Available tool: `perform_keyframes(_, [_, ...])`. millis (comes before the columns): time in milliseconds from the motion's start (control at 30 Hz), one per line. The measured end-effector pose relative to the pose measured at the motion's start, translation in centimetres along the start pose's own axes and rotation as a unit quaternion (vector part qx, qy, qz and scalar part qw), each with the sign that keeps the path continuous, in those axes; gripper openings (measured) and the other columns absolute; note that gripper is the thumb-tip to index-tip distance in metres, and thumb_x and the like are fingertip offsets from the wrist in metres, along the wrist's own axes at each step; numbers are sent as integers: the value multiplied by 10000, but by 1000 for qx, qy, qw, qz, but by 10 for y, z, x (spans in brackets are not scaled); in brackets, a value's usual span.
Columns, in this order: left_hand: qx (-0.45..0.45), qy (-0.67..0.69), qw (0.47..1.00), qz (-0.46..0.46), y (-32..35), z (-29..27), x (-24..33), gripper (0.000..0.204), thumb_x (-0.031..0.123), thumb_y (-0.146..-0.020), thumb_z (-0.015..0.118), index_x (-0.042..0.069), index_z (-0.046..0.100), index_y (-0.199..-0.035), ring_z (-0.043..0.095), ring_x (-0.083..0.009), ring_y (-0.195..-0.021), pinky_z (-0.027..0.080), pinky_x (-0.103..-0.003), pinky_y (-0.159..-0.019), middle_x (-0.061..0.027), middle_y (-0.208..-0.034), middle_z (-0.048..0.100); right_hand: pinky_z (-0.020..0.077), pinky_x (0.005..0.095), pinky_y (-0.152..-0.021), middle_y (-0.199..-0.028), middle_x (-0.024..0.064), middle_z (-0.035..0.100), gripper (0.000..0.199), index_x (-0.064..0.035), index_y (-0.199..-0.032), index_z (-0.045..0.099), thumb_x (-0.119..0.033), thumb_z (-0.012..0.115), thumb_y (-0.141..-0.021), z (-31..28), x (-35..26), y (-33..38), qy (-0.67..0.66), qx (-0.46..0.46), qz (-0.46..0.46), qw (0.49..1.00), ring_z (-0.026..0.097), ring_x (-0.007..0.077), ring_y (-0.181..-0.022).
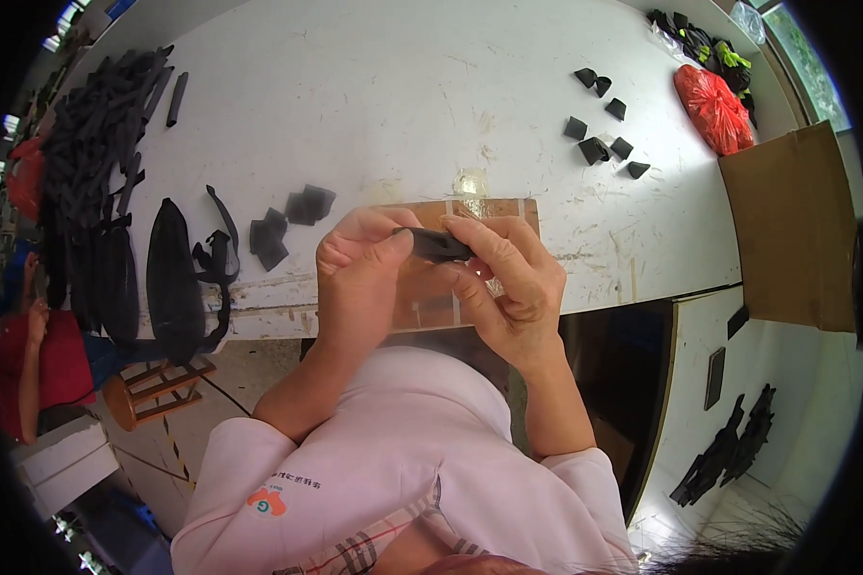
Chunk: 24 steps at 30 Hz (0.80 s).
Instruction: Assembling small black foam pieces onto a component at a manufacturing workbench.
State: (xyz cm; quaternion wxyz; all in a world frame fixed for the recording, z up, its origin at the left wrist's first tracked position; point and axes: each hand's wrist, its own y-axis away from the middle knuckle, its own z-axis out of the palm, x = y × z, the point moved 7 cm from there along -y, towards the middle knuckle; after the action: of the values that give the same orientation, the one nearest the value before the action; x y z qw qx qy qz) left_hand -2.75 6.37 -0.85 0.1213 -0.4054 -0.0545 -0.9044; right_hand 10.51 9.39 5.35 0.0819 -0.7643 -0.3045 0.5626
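In front of my chest, a small folded black piece that looks like fabric [438, 244] is stretched between my two hands. My left hand [360, 268] pinches one end between thumb and fingers. Thumb and fingertips of my right hand [516, 278] close on the other end. Below the hands lies a brown board [417, 311] with strips of clear tape, at the table's near edge. Left of it are flat dark grey squares [310, 204] in small overlapping groups. Several small folded black pieces [594, 150] are scattered on the table at the far right.
A heap of dark strips [101, 134] covers the table's left side, with black pouch-like pieces [174, 278] nearer. At the right stand a red plastic bag [714, 110] and a cardboard box [791, 225]. A wooden stool [153, 393] and a person in red [38, 374] are at the left.
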Motion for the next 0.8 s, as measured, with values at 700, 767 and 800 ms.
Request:
perform_keyframes(700, [12,-74,996,55,7,4,6,20,-1,-770,525,16,535,-767,508,-157,-842,392,-288,-808,-116,-890,565,423,271,-464,-741,85,545,176,-6,-918,597,-17,613,-743,8,17,10,12,-8,1,1000,544,182,-572])
perform_keyframes(767, [12,-53,997,53,8,4,6,21,2,-770,520,17,528,-758,506,-154,-837,392,-290,-814,-115,-891,564,419,279,-457,-732,81,536,170,-4,-914,594,-17,608,-745,7,15,10,34,1,-13,999,538,182,-566])
perform_keyframes(800, [13,-54,997,52,8,4,7,21,2,-770,520,17,528,-758,506,-154,-837,392,-290,-814,-115,-891,564,410,290,-450,-720,75,526,164,-4,-892,589,-14,612,-730,6,9,7,68,-5,-40,997,526,189,-565])
